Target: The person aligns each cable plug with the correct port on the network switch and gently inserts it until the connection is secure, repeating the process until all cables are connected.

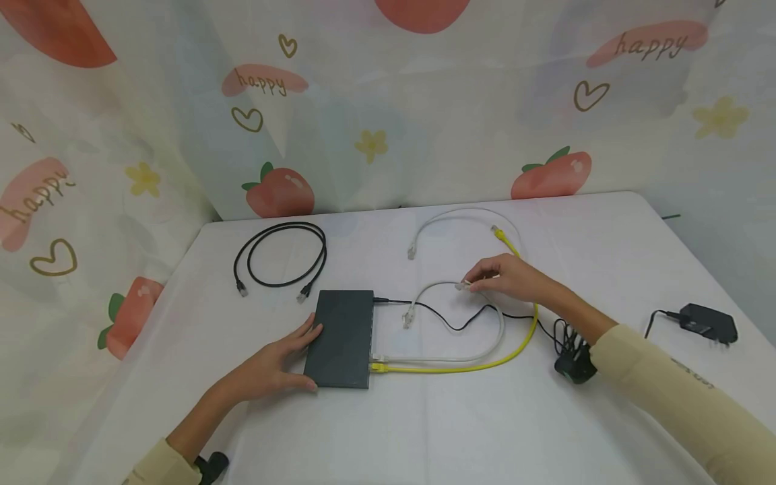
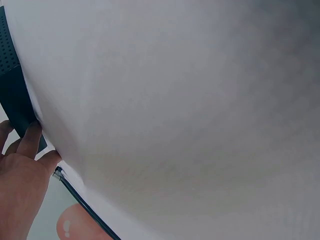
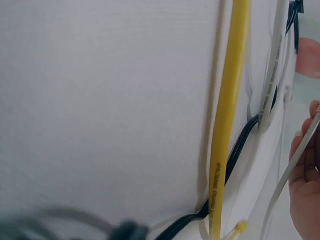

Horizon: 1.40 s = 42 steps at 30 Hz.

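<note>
resting against the left edge of the black box (image 1: 339, 337), the left hand (image 1: 275, 367) is noted with thumb and fingers spread wide. the box is laid flat on the white table (image 1: 473, 431). by the right hand (image 1: 509, 276), a clear plug (image 1: 462, 286) is pinched between thumb and fingertips; the plug is held to the right of the box. the loose white cable (image 1: 467, 208) is arched behind the right hand, its other end laid on the table. a second white cable (image 1: 502, 330) and a yellow cable (image 1: 461, 370) are seated side by side in the box's right edge, near its front corner; the yellow one is passed beneath the right wrist. a black power cord (image 1: 427, 310) is connected near the rear corner. a coiled black cable (image 1: 325, 250) is placed behind the box, and a black adapter (image 1: 708, 325) is found at far right.
</note>
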Each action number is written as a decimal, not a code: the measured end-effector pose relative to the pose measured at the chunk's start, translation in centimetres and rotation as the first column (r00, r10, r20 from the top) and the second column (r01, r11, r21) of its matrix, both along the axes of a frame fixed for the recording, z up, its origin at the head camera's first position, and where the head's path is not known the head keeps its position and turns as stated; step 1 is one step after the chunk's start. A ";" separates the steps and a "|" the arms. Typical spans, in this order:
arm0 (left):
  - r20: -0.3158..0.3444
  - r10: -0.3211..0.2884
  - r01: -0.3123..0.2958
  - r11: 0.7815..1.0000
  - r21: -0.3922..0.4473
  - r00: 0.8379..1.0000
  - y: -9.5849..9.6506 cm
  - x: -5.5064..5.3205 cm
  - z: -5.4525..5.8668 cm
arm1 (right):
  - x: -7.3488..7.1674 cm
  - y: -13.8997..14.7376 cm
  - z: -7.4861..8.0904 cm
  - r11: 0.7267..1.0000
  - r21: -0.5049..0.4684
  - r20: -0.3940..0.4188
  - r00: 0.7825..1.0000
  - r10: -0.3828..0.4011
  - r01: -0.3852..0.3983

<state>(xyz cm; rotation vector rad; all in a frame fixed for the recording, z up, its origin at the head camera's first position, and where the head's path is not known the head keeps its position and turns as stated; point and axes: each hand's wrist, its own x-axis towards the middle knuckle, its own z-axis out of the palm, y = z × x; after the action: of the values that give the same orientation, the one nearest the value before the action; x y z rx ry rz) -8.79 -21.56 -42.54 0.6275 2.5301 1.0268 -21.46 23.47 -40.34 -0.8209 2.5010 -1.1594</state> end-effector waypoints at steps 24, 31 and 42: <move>-0.001 -0.001 0.001 1.000 0.006 1.000 0.0 0.1 -0.1 | 3.8 -2.5 -1.4 0.993 -0.027 -0.102 0.988 -0.117 0.115; 0.005 0.001 -0.001 1.000 0.011 1.000 0.0 0.1 0.1 | 4.9 -3.6 -1.6 0.996 -0.024 -0.080 0.993 -0.085 0.084; 0.002 0.002 -0.002 1.000 0.013 1.000 0.0 0.0 0.1 | 6.1 -4.9 -2.0 1.000 -0.024 -0.091 0.996 -0.006 0.004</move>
<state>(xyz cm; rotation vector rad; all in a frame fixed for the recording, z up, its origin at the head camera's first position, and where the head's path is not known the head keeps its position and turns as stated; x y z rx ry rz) -8.74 -21.51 -42.45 0.6273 2.5252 1.0450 -15.35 18.57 -42.37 -0.8932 2.5680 -1.1808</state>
